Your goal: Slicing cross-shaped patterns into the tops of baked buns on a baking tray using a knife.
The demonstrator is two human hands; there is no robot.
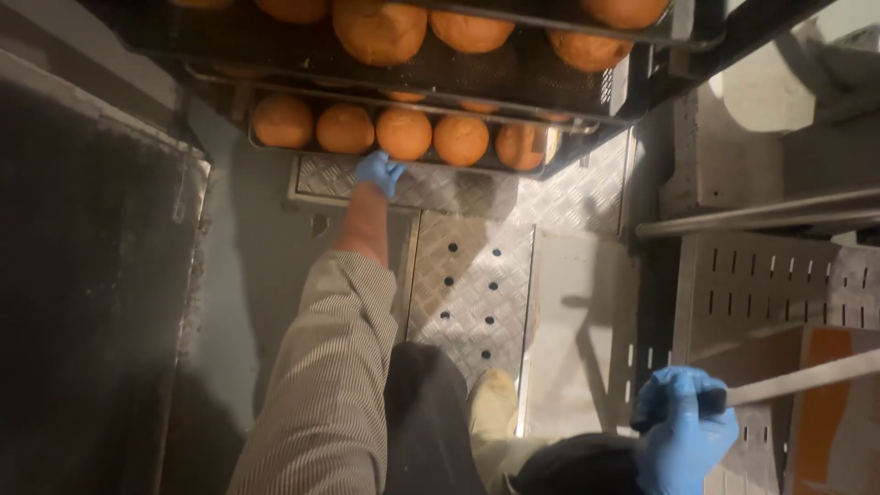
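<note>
My left hand (380,172), in a blue glove, reaches forward and down, its fingers curled on the front rim of the lower tray (275,148). That tray holds a row of round golden-brown buns (404,133). Above it sits an upper tray (513,73) with more buns (379,29) on a dark perforated sheet. My right hand (683,433), also gloved in blue, is closed around the dark end of a long pale handle (807,378) that runs off to the right. My striped sleeve (330,367) covers the left arm.
The trays sit in a metal rack (683,41). Below lies a diamond-plate metal floor (472,284) with small dark holes. My shoe (495,403) stands on it. A perforated metal panel (779,284) and a horizontal bar (761,215) are at right, a dark wall (82,302) at left.
</note>
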